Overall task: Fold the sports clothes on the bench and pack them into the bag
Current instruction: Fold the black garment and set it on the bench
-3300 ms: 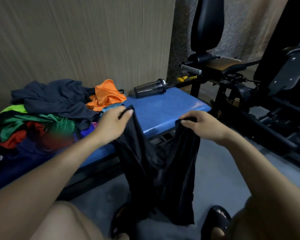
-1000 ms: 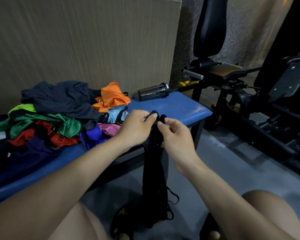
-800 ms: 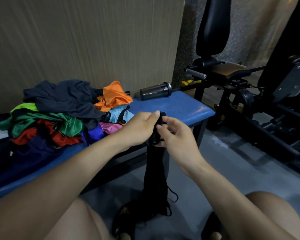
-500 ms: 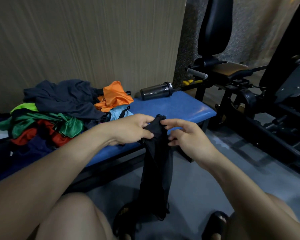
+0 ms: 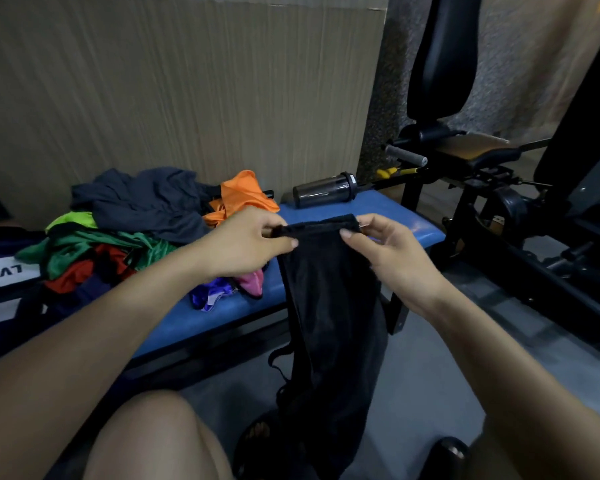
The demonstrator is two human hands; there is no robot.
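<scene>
Both ends of the black garment's [image 5: 329, 306] thick top band are pinched, my left hand [image 5: 246, 244] and right hand [image 5: 392, 252] curled on it; its thin, limp cloth hangs before the padded blue bench [image 5: 392, 211], lower end hidden (near my knee). The bag [image 5: 0, 271] is cut off left.

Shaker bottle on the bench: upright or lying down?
Lying down. The bottle rests on its side on the blue bench, cap end toward the gym machine.
</scene>
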